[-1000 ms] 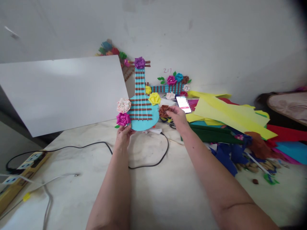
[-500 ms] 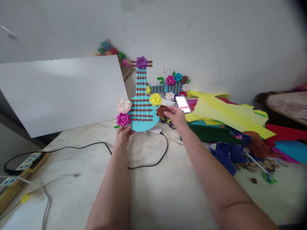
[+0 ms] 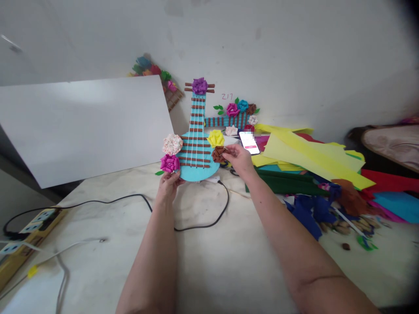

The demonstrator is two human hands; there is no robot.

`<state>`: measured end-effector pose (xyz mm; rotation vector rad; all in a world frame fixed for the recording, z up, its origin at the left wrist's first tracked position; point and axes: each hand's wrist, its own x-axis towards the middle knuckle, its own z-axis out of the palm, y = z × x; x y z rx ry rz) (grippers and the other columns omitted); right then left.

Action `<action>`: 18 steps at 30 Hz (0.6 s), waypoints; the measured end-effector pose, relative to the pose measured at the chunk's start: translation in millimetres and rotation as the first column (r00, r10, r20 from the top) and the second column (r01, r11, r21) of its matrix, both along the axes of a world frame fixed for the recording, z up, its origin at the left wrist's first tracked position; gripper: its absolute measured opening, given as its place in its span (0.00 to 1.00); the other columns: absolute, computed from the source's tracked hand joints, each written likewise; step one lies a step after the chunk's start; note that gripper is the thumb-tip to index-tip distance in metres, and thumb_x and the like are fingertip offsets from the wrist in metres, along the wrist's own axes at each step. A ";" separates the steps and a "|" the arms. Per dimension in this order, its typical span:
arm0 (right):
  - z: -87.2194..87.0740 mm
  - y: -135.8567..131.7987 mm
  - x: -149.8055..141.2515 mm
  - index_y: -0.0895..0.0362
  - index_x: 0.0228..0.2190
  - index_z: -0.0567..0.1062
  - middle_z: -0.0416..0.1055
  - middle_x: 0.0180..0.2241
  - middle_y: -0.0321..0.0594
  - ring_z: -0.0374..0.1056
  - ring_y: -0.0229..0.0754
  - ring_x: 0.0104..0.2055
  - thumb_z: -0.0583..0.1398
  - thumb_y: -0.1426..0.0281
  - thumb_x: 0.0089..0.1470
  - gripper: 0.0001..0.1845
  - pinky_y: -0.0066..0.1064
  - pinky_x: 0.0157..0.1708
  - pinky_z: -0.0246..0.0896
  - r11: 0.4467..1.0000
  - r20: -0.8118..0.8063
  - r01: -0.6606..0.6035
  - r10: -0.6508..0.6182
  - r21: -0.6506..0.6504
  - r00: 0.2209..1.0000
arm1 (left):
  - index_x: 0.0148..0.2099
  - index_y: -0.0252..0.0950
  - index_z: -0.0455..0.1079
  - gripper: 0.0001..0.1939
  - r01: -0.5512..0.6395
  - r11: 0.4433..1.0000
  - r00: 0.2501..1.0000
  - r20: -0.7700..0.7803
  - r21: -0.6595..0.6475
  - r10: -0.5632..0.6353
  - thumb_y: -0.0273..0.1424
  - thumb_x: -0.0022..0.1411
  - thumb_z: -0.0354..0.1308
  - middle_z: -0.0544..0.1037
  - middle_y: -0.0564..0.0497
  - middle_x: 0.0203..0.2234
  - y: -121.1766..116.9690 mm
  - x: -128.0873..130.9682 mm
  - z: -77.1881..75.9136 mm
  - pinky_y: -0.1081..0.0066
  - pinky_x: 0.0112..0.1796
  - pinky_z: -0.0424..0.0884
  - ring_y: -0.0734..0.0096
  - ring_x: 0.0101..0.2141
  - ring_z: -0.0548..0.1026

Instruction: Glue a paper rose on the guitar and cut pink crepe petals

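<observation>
A blue paper guitar point(image 3: 198, 173) with brown strips and white strings stands upright above the table. My left hand point(image 3: 169, 185) grips its lower left edge, just under a magenta paper flower point(image 3: 170, 163). Above that one sits a white speckled flower point(image 3: 172, 144), and a purple flower point(image 3: 199, 86) tops the neck. With thumb and fingers, my right hand point(image 3: 238, 159) pinches a brown paper flower point(image 3: 218, 154) against the guitar's right side. A yellow flower point(image 3: 216, 138) is directly above the brown one.
Yellow paper sheets point(image 3: 310, 150) and blue scraps point(image 3: 304, 213) lie to the right, beside a phone point(image 3: 249, 143). A second flowered guitar point(image 3: 218, 121) leans at the wall. A white board point(image 3: 85, 131), black cable point(image 3: 225, 205) and power strip point(image 3: 32, 229) are also here.
The guitar has tilted slightly, its neck shifting right. The brown flower now overlaps the guitar's right edge and sits closer beneath the yellow flower.
</observation>
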<state>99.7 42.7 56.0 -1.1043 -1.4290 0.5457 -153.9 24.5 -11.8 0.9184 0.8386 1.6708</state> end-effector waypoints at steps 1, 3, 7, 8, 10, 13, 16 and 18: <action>0.5 -0.6 0.1 0.59 0.35 0.75 0.75 0.31 0.41 0.71 0.43 0.35 0.62 0.71 0.41 0.14 0.39 0.38 0.68 1.000 0.005 0.006 -0.006 0.000 1.000 | 0.30 0.33 0.70 0.15 0.003 1.000 1.000 -0.002 -0.001 -0.003 0.31 0.37 0.68 0.73 0.55 0.18 0.0 0.0 -0.2 0.73 0.22 0.71 0.75 0.19 0.71; -0.1 -0.4 0.6 0.58 0.34 0.75 0.75 0.31 0.40 0.71 0.43 0.34 0.62 0.71 0.42 0.12 0.38 0.38 0.68 1.000 0.022 0.009 -0.009 0.005 1.000 | 0.31 0.34 0.70 0.15 0.008 1.000 1.000 -0.005 0.000 -0.008 0.31 0.38 0.68 0.74 0.55 0.19 0.0 0.0 -0.7 0.73 0.22 0.71 0.75 0.19 0.72; -2.8 1.8 1.4 0.57 0.33 0.76 0.75 0.31 0.40 0.71 0.43 0.33 0.62 0.70 0.43 0.11 0.38 0.37 0.67 1.000 0.050 0.022 -0.023 0.020 0.999 | 0.30 0.34 0.70 0.15 0.007 1.000 1.000 -0.001 0.001 -0.007 0.31 0.38 0.68 0.73 0.55 0.18 0.1 0.2 -0.8 0.73 0.22 0.70 0.75 0.19 0.71; -2.9 1.7 1.3 0.57 0.33 0.76 0.75 0.31 0.40 0.71 0.43 0.33 0.62 0.70 0.43 0.11 0.38 0.37 0.67 0.999 0.054 0.027 -0.028 0.023 0.998 | 0.30 0.33 0.70 0.15 0.009 1.000 1.000 -0.003 0.000 -0.009 0.31 0.38 0.68 0.73 0.55 0.18 0.0 0.3 -0.6 0.73 0.22 0.70 0.74 0.19 0.71; -1.8 0.6 1.2 0.58 0.32 0.76 0.75 0.31 0.41 0.71 0.42 0.32 0.62 0.70 0.43 0.11 0.37 0.37 0.67 0.999 0.060 0.039 -0.040 0.024 0.997 | 0.30 0.33 0.70 0.15 0.016 1.000 1.000 -0.010 -0.002 -0.016 0.31 0.38 0.68 0.73 0.55 0.18 -0.3 0.3 -0.1 0.73 0.22 0.70 0.74 0.19 0.71; 1.0 -1.8 0.9 0.58 0.32 0.76 0.75 0.31 0.42 0.71 0.42 0.32 0.62 0.70 0.43 0.10 0.37 0.37 0.67 0.998 0.066 0.053 -0.054 0.017 0.996 | 0.30 0.33 0.69 0.16 0.026 1.000 1.000 -0.018 -0.002 -0.026 0.31 0.37 0.68 0.73 0.55 0.18 -0.9 0.3 0.5 0.74 0.21 0.70 0.75 0.18 0.71; 1.8 -1.6 1.4 0.59 0.32 0.75 0.75 0.30 0.42 0.71 0.42 0.31 0.62 0.71 0.42 0.11 0.36 0.36 0.67 0.999 0.059 0.052 -0.052 0.006 0.997 | 0.30 0.33 0.69 0.16 0.029 1.000 1.000 -0.010 0.003 -0.029 0.31 0.37 0.69 0.73 0.56 0.18 -1.1 0.3 0.5 0.74 0.21 0.70 0.75 0.18 0.71; 0.4 0.5 2.1 0.59 0.32 0.75 0.74 0.29 0.41 0.70 0.42 0.31 0.62 0.71 0.42 0.11 0.36 0.35 0.67 0.999 0.049 0.045 -0.045 0.010 0.998 | 0.31 0.33 0.69 0.16 0.032 0.999 0.999 0.000 0.007 -0.032 0.30 0.37 0.68 0.73 0.56 0.18 -1.0 0.2 0.2 0.74 0.21 0.70 0.76 0.19 0.71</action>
